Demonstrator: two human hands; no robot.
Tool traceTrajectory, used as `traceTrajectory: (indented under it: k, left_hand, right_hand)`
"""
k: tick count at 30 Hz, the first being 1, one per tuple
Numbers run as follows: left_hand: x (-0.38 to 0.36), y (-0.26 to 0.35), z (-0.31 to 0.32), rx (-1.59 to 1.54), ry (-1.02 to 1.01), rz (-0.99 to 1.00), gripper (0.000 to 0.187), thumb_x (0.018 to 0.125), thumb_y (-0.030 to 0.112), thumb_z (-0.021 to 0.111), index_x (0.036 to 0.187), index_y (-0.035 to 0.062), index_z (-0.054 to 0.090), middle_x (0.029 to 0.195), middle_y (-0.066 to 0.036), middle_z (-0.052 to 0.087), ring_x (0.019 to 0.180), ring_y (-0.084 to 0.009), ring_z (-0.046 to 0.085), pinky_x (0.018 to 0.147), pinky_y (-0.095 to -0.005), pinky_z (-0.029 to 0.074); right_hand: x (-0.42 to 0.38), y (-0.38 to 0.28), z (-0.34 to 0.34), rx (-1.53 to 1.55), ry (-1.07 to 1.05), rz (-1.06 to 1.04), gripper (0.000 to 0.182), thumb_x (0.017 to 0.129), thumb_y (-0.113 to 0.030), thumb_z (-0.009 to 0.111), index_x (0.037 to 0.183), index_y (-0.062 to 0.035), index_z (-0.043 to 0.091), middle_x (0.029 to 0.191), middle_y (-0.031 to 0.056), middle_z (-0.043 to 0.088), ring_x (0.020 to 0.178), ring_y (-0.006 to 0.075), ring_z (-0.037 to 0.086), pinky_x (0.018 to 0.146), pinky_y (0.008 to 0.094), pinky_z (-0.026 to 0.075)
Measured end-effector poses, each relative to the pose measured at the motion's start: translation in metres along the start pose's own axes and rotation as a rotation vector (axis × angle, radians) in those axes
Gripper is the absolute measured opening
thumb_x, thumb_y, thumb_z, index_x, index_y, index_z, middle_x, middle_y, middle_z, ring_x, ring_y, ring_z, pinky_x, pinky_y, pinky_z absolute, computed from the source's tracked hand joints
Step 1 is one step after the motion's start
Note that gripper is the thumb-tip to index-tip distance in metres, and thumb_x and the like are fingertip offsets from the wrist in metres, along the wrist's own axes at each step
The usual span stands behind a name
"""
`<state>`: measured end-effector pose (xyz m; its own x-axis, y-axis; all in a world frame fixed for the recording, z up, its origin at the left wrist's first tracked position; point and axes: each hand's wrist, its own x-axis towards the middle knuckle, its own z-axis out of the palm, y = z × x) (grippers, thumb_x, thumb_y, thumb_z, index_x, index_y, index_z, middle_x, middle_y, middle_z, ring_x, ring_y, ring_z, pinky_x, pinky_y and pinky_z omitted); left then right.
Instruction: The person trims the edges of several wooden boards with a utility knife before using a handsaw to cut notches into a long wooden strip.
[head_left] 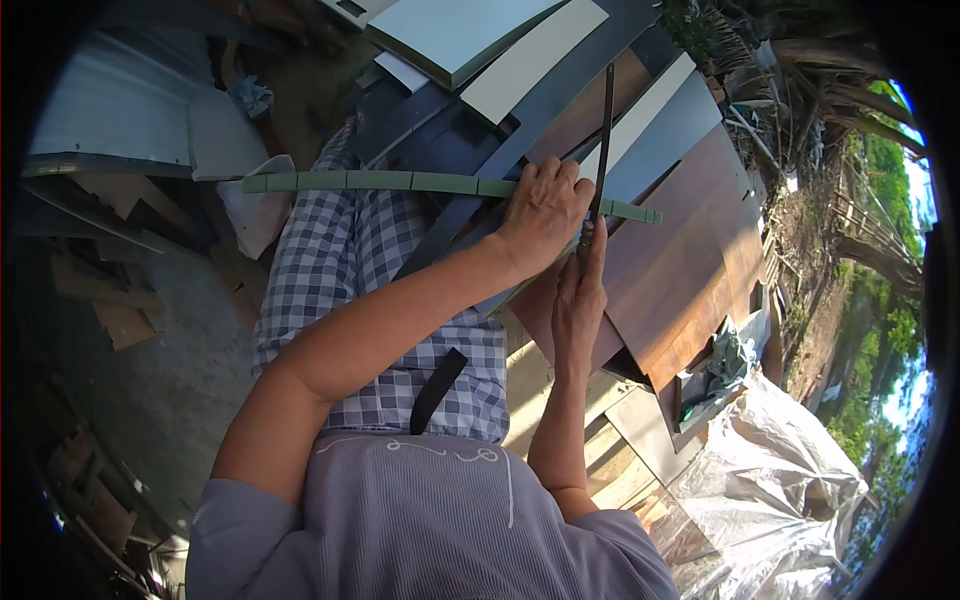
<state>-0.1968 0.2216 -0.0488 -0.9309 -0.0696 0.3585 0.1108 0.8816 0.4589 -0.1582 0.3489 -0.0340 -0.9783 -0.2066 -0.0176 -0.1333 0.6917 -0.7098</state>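
A long green strip (400, 181) with dark marks across it lies crosswise over the checkered trousers and the boards. My left hand (545, 215) is closed on the strip near its right part, fingers curled over it. Just right of it, my right hand (580, 290) is closed around the lower end of a long, thin, dark blade-like tool (608, 120). The tool points away from me and crosses the green strip beside my left fingers. My right palm hides most of its handle.
Stacked boards and panels (680, 240) slope beyond and to the right of my hands. Pale panels (470, 35) lie at the top. Clear plastic sheeting (770, 480) covers something at lower right. Cardboard pieces (125, 310) are on the left, with trees at far right.
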Motion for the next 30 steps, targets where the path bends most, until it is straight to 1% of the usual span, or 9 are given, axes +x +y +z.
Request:
traceTrajectory:
  k: [3,7,13,15,18,21,24,28,30]
  left_hand:
    - [0.000,0.000,0.001,0.004,-0.007,0.001,0.007,0.082,0.010,0.057,0.088,0.0073,0.059,0.091,-0.007,0.054,0.091,-0.0213,0.051,0.078,-0.0346,0.041]
    - [0.001,0.001,0.003,-0.062,-0.010,-0.022,0.007,0.083,0.005,0.055,0.089,0.0063,0.057,0.090,-0.007,0.051,0.089,-0.0227,0.051,0.076,-0.0359,0.041]
    - [0.001,0.001,0.002,-0.066,0.013,-0.019,0.006,0.082,0.004,0.055,0.088,0.0063,0.057,0.090,-0.007,0.051,0.088,-0.0225,0.051,0.075,-0.0356,0.041]
    - [-0.001,0.000,0.002,-0.061,0.012,-0.020,0.006,0.082,0.004,0.055,0.088,0.0064,0.056,0.090,-0.007,0.052,0.088,-0.0224,0.052,0.074,-0.0355,0.041]
    - [0.000,-0.001,0.001,-0.048,0.030,-0.014,0.006,0.082,0.004,0.054,0.087,0.0065,0.056,0.089,-0.007,0.051,0.087,-0.0221,0.052,0.074,-0.0353,0.041]
    - [0.000,-0.001,0.002,-0.062,0.020,-0.023,0.006,0.082,0.004,0.054,0.087,0.0065,0.056,0.090,-0.007,0.051,0.088,-0.0221,0.052,0.074,-0.0355,0.041]
    - [0.000,-0.001,0.003,-0.062,0.004,-0.023,0.007,0.082,0.004,0.055,0.089,0.0062,0.057,0.090,-0.007,0.052,0.087,-0.0221,0.052,0.074,-0.0356,0.041]
    - [0.001,0.000,0.003,-0.063,-0.008,-0.025,0.009,0.082,0.004,0.055,0.091,0.0061,0.057,0.090,-0.007,0.052,0.088,-0.0223,0.052,0.074,-0.0355,0.041]
    - [0.001,-0.001,0.002,-0.058,-0.003,-0.025,0.010,0.082,0.004,0.055,0.091,0.0061,0.058,0.091,-0.007,0.052,0.088,-0.0223,0.052,0.075,-0.0353,0.041]
  right_hand:
    - [-0.021,0.004,-0.004,-0.015,-0.019,0.033,0.053,0.096,-0.002,0.043,0.146,-0.0151,0.031,0.132,0.0218,0.052,0.123,0.0340,0.052,0.094,0.0401,0.046]
    - [-0.047,0.010,-0.011,-0.056,-0.057,0.161,0.053,0.096,-0.002,0.043,0.146,-0.0153,0.031,0.131,0.0216,0.053,0.123,0.0336,0.052,0.094,0.0393,0.047]
    - [-0.020,-0.001,-0.008,-0.034,-0.038,0.078,0.053,0.097,-0.002,0.043,0.146,-0.0158,0.031,0.131,0.0215,0.053,0.123,0.0337,0.051,0.095,0.0403,0.046]
    - [-0.006,-0.002,-0.005,-0.033,-0.004,-0.004,0.054,0.097,-0.008,0.045,0.148,-0.0202,0.029,0.134,0.0183,0.053,0.119,0.0309,0.056,0.088,0.0352,0.047]
    - [-0.002,-0.003,-0.005,-0.029,-0.020,-0.015,0.054,0.097,-0.008,0.044,0.148,-0.0198,0.029,0.134,0.0183,0.053,0.117,0.0300,0.057,0.090,0.0359,0.046]
    - [-0.024,0.005,-0.009,-0.039,-0.055,0.089,0.055,0.098,-0.007,0.044,0.148,-0.0196,0.028,0.132,0.0184,0.054,0.114,0.0293,0.058,0.090,0.0353,0.046]
    - [-0.051,0.016,-0.011,-0.074,-0.032,0.057,0.054,0.098,-0.007,0.044,0.148,-0.0194,0.028,0.130,0.0185,0.055,0.110,0.0288,0.060,0.089,0.0344,0.046]
    - [-0.054,0.011,-0.015,-0.081,-0.068,0.149,0.054,0.096,-0.003,0.043,0.147,-0.0150,0.030,0.130,0.0205,0.054,0.124,0.0332,0.051,0.094,0.0401,0.046]
    - [-0.039,0.013,-0.011,-0.074,-0.040,0.069,0.054,0.098,-0.007,0.044,0.148,-0.0195,0.028,0.131,0.0182,0.055,0.111,0.0284,0.060,0.089,0.0355,0.045]
